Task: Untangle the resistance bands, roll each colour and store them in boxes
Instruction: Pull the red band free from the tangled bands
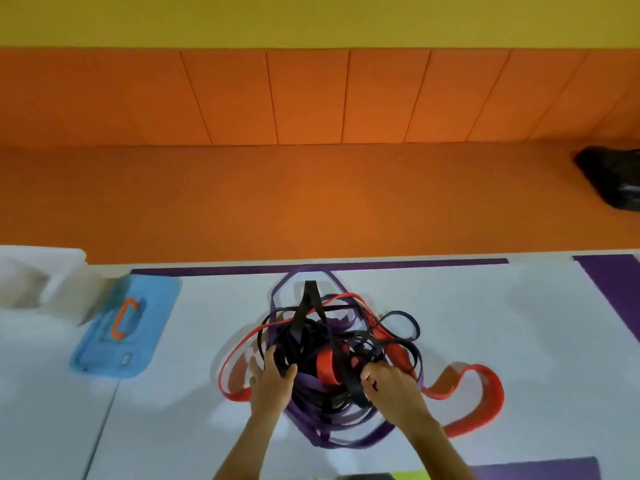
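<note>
Nothing here can be read: no words, brands, numbers or signs. The blue lid (114, 327) on the table has a small pale tag (127, 358) near its front corner, but it is too blurred to make out. The orange C-like shape on the lid is its handle (123, 318), not a letter.

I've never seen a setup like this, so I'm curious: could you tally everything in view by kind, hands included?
Band tangle (red, purple, black; single bands uncountable): 1
Hands, left hand and right hand, both gripping it: 2
Pale box: 1
Blue lid: 1
Black bag: 1
Total: 6
</note>
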Demonstrator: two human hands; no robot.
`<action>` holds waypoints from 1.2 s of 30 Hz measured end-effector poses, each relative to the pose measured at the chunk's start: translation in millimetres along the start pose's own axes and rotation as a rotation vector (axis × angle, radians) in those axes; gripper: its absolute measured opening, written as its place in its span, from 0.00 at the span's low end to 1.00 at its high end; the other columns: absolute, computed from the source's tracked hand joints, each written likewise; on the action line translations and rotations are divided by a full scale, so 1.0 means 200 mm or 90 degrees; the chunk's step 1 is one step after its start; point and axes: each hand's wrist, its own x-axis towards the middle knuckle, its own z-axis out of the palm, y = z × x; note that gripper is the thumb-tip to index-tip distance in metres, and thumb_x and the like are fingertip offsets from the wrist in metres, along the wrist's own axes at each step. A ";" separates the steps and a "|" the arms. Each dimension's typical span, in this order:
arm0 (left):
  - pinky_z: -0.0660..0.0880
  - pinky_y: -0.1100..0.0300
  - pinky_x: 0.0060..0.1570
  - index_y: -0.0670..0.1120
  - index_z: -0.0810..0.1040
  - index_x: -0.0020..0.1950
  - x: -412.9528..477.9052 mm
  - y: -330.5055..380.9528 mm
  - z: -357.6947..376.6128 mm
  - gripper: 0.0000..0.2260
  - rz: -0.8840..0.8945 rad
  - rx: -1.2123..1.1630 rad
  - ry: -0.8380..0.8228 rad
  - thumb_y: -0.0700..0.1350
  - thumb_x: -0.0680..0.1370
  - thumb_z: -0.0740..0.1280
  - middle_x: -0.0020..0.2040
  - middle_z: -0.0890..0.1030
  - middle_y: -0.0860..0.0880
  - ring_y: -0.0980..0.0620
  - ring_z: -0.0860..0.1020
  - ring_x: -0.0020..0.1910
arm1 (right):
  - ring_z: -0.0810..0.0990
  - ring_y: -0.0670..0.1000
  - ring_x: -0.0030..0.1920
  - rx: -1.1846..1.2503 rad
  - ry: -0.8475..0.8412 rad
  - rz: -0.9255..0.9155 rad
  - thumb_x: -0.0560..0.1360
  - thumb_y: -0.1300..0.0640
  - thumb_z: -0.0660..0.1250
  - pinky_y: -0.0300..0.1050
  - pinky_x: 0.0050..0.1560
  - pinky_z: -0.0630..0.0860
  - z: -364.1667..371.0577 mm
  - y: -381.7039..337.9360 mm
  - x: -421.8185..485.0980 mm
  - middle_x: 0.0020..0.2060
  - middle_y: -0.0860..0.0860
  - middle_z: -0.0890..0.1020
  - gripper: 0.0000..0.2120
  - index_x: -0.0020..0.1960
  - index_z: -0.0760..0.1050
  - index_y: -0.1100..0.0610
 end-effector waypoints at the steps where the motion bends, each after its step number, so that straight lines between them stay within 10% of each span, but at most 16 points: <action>1: 0.65 0.39 0.76 0.49 0.58 0.85 0.01 0.01 0.01 0.32 -0.008 -0.030 0.002 0.50 0.84 0.69 0.83 0.59 0.36 0.34 0.61 0.82 | 0.85 0.49 0.53 0.020 -0.014 0.004 0.84 0.54 0.59 0.44 0.53 0.82 0.00 0.02 0.03 0.56 0.45 0.85 0.13 0.60 0.81 0.48; 7: 0.73 0.42 0.74 0.40 0.65 0.79 0.02 0.05 0.08 0.28 0.005 -0.115 0.039 0.26 0.80 0.61 0.72 0.77 0.39 0.39 0.76 0.72 | 0.84 0.51 0.55 0.104 -0.108 -0.038 0.82 0.52 0.63 0.50 0.56 0.81 -0.09 0.05 0.31 0.54 0.45 0.86 0.10 0.60 0.80 0.47; 12: 0.78 0.39 0.67 0.41 0.67 0.78 -0.01 0.06 0.11 0.23 -0.036 -0.167 0.106 0.40 0.84 0.68 0.67 0.81 0.38 0.37 0.80 0.67 | 0.80 0.52 0.62 0.135 -0.074 -0.065 0.81 0.56 0.65 0.48 0.61 0.79 0.02 0.06 0.45 0.61 0.48 0.80 0.12 0.62 0.81 0.50; 21: 0.63 0.33 0.76 0.48 0.57 0.85 0.14 -0.15 -0.11 0.32 -0.222 -0.022 0.187 0.53 0.85 0.66 0.84 0.56 0.36 0.32 0.59 0.82 | 0.73 0.53 0.70 0.114 -0.097 -0.071 0.82 0.53 0.66 0.47 0.66 0.77 0.16 0.08 0.48 0.70 0.49 0.68 0.15 0.68 0.78 0.51; 26: 0.73 0.35 0.68 0.40 0.51 0.85 0.22 -0.26 -0.13 0.36 -0.248 -0.208 0.166 0.45 0.85 0.68 0.72 0.74 0.30 0.27 0.76 0.67 | 0.66 0.58 0.77 0.075 -0.228 -0.040 0.81 0.47 0.67 0.51 0.75 0.70 0.20 0.06 0.41 0.79 0.52 0.59 0.30 0.80 0.67 0.56; 30: 0.78 0.38 0.63 0.34 0.78 0.69 0.24 -0.32 -0.18 0.19 -0.235 -0.204 0.158 0.38 0.79 0.73 0.57 0.84 0.32 0.31 0.82 0.58 | 0.61 0.60 0.81 0.129 -0.355 0.015 0.81 0.46 0.68 0.51 0.78 0.63 0.29 0.04 0.30 0.84 0.58 0.55 0.42 0.86 0.48 0.53; 33: 0.77 0.53 0.38 0.39 0.79 0.41 0.26 -0.30 -0.25 0.10 -0.122 -0.237 0.160 0.40 0.81 0.73 0.35 0.80 0.43 0.39 0.79 0.39 | 0.71 0.57 0.77 0.213 -0.306 0.061 0.82 0.50 0.69 0.49 0.75 0.69 0.29 0.04 0.26 0.79 0.57 0.68 0.38 0.85 0.54 0.51; 36: 0.74 0.60 0.43 0.44 0.76 0.54 0.22 -0.23 -0.31 0.09 -0.066 -0.341 0.206 0.49 0.83 0.71 0.45 0.79 0.50 0.46 0.80 0.47 | 0.72 0.57 0.74 0.191 -0.160 0.122 0.81 0.52 0.69 0.53 0.74 0.71 0.24 0.02 0.27 0.74 0.55 0.74 0.26 0.78 0.70 0.52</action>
